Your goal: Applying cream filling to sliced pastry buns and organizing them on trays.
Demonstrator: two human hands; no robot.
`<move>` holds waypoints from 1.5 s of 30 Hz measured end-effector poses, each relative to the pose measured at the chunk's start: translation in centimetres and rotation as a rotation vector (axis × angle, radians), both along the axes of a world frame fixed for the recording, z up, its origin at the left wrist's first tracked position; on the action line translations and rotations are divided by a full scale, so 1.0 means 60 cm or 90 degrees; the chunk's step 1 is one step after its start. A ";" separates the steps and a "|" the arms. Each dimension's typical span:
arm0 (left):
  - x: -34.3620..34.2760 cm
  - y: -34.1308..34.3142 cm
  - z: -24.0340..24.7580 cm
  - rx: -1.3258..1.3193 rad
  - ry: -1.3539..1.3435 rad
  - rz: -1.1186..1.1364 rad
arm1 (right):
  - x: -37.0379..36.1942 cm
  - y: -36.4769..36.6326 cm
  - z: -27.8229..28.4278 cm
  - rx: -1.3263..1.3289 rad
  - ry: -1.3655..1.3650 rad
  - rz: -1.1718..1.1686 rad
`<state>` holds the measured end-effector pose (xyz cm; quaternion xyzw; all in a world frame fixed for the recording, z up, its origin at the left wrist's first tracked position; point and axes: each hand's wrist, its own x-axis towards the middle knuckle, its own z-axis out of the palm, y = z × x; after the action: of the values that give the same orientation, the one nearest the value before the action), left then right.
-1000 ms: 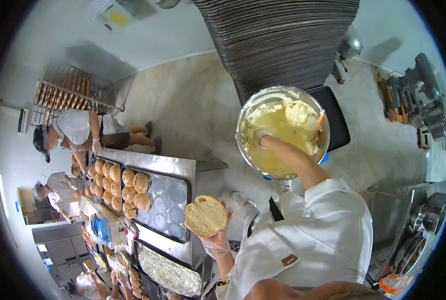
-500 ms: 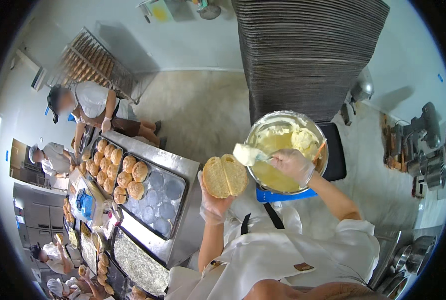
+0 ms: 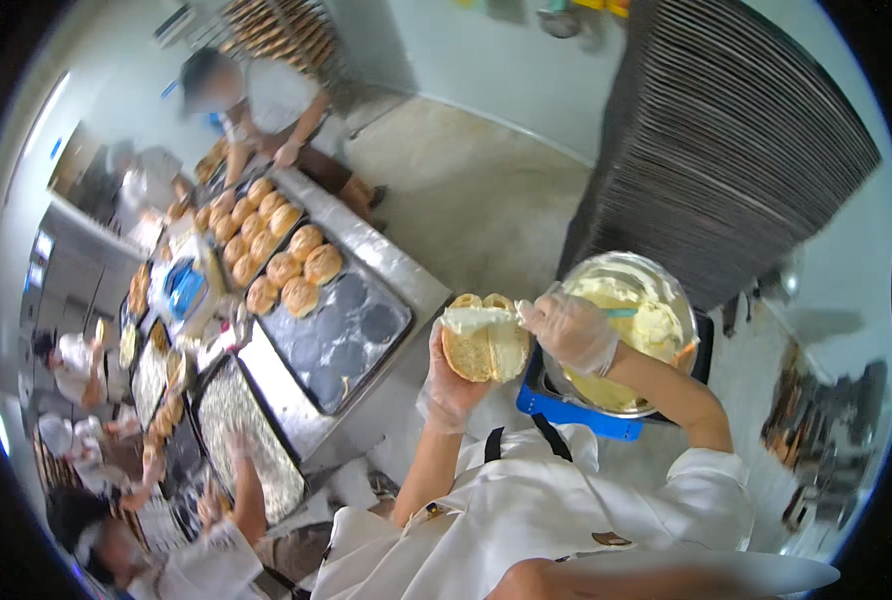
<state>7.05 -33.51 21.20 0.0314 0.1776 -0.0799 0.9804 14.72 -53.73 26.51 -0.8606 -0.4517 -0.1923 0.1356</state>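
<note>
Pale walls (image 3: 436,50) and a concrete floor (image 3: 476,150) fill the upper middle of the frame, with a tall stack of dark trays (image 3: 746,150) at upper right. Near the centre, a split bun (image 3: 471,358) lies opened, cut faces up, in the left grip (image 3: 449,385), whose gloved fingers curl around its left and lower edges. The right grip (image 3: 574,335), also gloved, pinches a spatula (image 3: 478,317); its cream-coated blade lies across the upper part of the bun. Pale cream covers the right half, while crumb shows on the left one. Right of it, a steel bowl (image 3: 621,258) holds more cream (image 3: 656,327). Left of centre, a metal surface (image 3: 421,280) carries a flour-dusted baking tray (image 3: 341,345) with round buns (image 3: 323,264); co-workers (image 3: 276,95) appear along the left side.
</note>
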 end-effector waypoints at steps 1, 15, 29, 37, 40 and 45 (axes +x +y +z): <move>-0.007 0.018 0.005 0.000 -0.048 0.015 | -0.001 0.021 -0.012 -0.042 -0.047 0.071; -0.345 0.489 -0.134 0.103 0.088 0.504 | 0.003 0.411 -0.118 0.266 1.154 -0.016; -0.531 1.221 -0.188 1.251 0.888 0.423 | 0.005 0.691 -0.207 0.249 1.174 -0.163; -0.242 1.124 -0.392 1.696 0.534 0.453 | 0.041 0.832 -0.356 0.422 1.225 -0.210; -0.005 1.085 -0.359 1.439 0.239 0.268 | 0.041 0.962 -0.404 0.552 1.213 -0.233; 0.177 1.076 -0.404 1.122 0.415 -0.093 | 0.038 1.124 -0.463 0.516 1.174 -0.332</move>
<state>17.66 31.05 -3.06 0.7490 0.4371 0.0168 0.4976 16.97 13.71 -1.30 -0.6346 0.1260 0.3792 0.6615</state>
